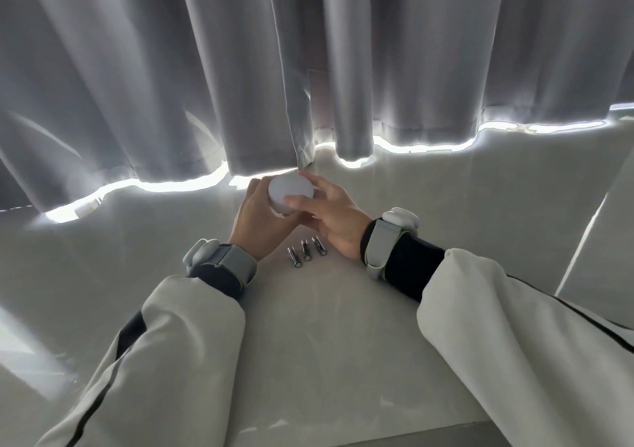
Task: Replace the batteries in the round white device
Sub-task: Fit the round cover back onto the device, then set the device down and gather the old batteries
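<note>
The round white device (290,191) is held up off the pale surface (326,326), domed face toward me. My left hand (259,221) wraps its left side and underside. My right hand (329,215) grips its right side, thumb lying across the front and fingers over the far edge. Three small black batteries (306,251) lie side by side on the surface just below the hands, nearer to me. The device's underside is hidden by my fingers.
Grey curtains (240,69) hang right behind the hands, with bright light leaking under their hem. A raised pale panel edge (583,233) runs diagonally at the right. Both wrists wear grey strapped bands.
</note>
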Demonstrator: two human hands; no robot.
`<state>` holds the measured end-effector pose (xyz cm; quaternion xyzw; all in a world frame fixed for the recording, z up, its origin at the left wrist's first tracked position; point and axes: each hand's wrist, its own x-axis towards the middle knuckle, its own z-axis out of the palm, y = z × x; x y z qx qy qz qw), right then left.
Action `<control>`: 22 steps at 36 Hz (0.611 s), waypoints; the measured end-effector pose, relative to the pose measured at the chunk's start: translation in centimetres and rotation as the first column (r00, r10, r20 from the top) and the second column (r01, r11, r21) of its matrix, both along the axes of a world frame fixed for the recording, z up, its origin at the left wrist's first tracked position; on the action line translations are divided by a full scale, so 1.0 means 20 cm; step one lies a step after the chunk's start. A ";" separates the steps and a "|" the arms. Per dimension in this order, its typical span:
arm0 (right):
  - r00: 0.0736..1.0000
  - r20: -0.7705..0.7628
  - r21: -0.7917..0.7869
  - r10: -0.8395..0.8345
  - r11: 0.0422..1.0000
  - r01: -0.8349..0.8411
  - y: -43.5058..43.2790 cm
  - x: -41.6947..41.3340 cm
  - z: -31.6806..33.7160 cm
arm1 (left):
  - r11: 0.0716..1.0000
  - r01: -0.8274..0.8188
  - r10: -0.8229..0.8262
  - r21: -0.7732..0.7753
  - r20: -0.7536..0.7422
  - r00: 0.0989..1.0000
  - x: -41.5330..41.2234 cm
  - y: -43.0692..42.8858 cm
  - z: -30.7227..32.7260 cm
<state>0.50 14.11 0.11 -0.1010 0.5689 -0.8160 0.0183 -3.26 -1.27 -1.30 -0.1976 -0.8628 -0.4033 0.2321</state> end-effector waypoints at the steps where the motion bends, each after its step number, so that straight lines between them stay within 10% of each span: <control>1: 1.000 0.001 0.020 -0.014 1.000 0.014 0.00 -0.01 -0.01 | 0.999 -0.023 0.024 -0.024 0.027 0.999 -0.01 -0.01 -0.01; 13: 0.980 -0.024 0.272 -0.196 0.942 0.195 0.04 -0.05 -0.03 | 0.912 -0.129 0.279 -0.389 0.362 0.889 -0.04 -0.03 -0.04; 22: 0.947 -0.071 0.320 -0.314 0.892 0.320 0.06 -0.05 -0.04 | 0.952 -0.098 0.199 -0.289 0.346 0.917 -0.02 -0.04 -0.04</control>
